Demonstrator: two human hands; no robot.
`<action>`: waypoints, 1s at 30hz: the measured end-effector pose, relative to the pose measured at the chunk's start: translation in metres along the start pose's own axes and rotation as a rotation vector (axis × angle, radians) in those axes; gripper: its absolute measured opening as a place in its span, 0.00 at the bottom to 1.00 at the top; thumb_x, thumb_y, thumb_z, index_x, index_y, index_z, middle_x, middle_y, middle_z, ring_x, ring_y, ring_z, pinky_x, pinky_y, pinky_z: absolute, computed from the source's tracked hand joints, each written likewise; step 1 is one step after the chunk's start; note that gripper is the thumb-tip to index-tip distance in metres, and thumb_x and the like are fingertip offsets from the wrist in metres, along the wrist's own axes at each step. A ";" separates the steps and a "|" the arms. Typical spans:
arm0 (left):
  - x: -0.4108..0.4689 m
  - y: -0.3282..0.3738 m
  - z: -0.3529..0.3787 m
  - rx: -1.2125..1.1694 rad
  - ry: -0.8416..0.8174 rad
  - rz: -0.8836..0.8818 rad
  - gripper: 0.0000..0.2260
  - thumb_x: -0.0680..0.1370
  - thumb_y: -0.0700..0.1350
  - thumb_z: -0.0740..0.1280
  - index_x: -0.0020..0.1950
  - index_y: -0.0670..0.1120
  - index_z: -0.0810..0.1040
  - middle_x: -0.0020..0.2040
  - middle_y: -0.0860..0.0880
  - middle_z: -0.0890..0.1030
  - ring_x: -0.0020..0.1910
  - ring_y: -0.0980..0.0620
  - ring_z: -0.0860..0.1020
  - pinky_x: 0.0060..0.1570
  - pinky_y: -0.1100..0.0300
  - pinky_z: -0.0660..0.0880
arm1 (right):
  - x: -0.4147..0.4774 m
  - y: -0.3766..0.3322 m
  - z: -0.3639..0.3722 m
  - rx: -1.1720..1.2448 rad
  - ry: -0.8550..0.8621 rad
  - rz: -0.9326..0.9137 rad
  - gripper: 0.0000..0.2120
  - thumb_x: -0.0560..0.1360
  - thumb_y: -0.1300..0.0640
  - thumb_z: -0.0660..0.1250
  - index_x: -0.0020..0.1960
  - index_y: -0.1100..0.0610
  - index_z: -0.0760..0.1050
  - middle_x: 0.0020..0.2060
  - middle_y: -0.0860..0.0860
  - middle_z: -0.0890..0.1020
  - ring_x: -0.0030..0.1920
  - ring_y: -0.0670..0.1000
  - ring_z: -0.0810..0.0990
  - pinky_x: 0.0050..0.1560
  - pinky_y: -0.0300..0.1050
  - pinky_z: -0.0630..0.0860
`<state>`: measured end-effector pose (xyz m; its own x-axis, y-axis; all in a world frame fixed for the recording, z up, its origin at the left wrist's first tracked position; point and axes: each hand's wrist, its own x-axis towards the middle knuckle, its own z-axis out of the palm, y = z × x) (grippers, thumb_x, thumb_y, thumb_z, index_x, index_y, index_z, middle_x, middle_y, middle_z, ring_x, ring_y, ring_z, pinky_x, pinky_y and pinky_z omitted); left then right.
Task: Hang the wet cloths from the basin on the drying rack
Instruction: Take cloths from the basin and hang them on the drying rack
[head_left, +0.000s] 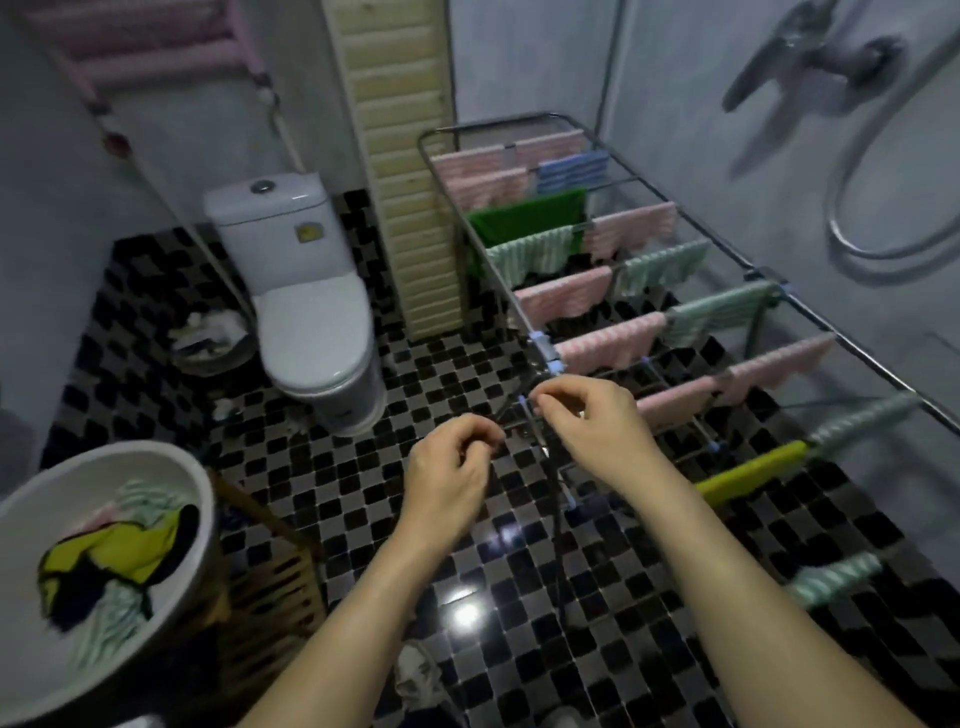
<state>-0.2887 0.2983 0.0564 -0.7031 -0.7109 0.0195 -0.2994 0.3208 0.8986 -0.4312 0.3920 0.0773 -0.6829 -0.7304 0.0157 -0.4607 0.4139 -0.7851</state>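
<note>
Two bare forearms reach in from 6 o'clock, and both hands meet near the middle. The left hand (452, 462) has its fingers curled with thumb and fingertips drawn together. The right hand (592, 421), at 1 o'clock from it, is curled the same way, its fingertips just at the near rail of the drying rack (750, 274) beside a small blue clip (523, 400). A thin dark shape runs between and below the hands, but against the floor I cannot tell whether either hand is pinching anything.

Black, grey and white checked tiles cover the floor (363, 493). The rack stretches from the centre out to 2 and 3 o'clock along the grey wall. Most of its bars carry cloths: pink striped ones (587, 293), pale green striped ones (660, 267), a plain green one (524, 218), a blue striped one (571, 169) at the far end, and a yellow one (748, 470) on a near bar.

At 8 o'clock a white basin (78, 493) sits on a wooden stand (270, 561). In it lie a yellow cloth (130, 551), a dark cloth (78, 587) and green striped cloths (104, 618) in a heap.

At 11 o'clock stands a white toilet (311, 312), lid down, with a small waste bin (213, 338) just beside it at its 9 o'clock.
</note>
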 end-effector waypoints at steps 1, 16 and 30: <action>0.007 -0.020 -0.037 -0.007 0.120 -0.028 0.13 0.77 0.36 0.61 0.46 0.52 0.81 0.43 0.56 0.81 0.44 0.61 0.79 0.46 0.63 0.77 | 0.018 -0.028 0.036 0.010 -0.093 -0.045 0.07 0.77 0.55 0.66 0.52 0.50 0.82 0.45 0.42 0.83 0.48 0.42 0.80 0.53 0.38 0.76; -0.010 -0.174 -0.243 0.115 0.692 -0.641 0.07 0.78 0.40 0.63 0.45 0.50 0.77 0.43 0.52 0.79 0.40 0.52 0.75 0.39 0.59 0.68 | 0.065 -0.167 0.285 -0.050 -0.747 -0.245 0.19 0.79 0.58 0.63 0.70 0.53 0.70 0.64 0.50 0.77 0.63 0.48 0.76 0.63 0.42 0.73; -0.047 -0.344 -0.287 0.215 0.161 -1.186 0.24 0.78 0.40 0.58 0.74 0.51 0.67 0.77 0.47 0.61 0.71 0.40 0.65 0.65 0.46 0.70 | 0.076 -0.179 0.491 -0.340 -1.095 -0.299 0.27 0.76 0.66 0.60 0.75 0.56 0.64 0.72 0.58 0.66 0.71 0.59 0.66 0.69 0.44 0.61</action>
<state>0.0321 0.0414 -0.1277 0.1634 -0.6979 -0.6973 -0.8139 -0.4948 0.3046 -0.1225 -0.0047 -0.0846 0.2499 -0.8307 -0.4975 -0.7594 0.1506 -0.6330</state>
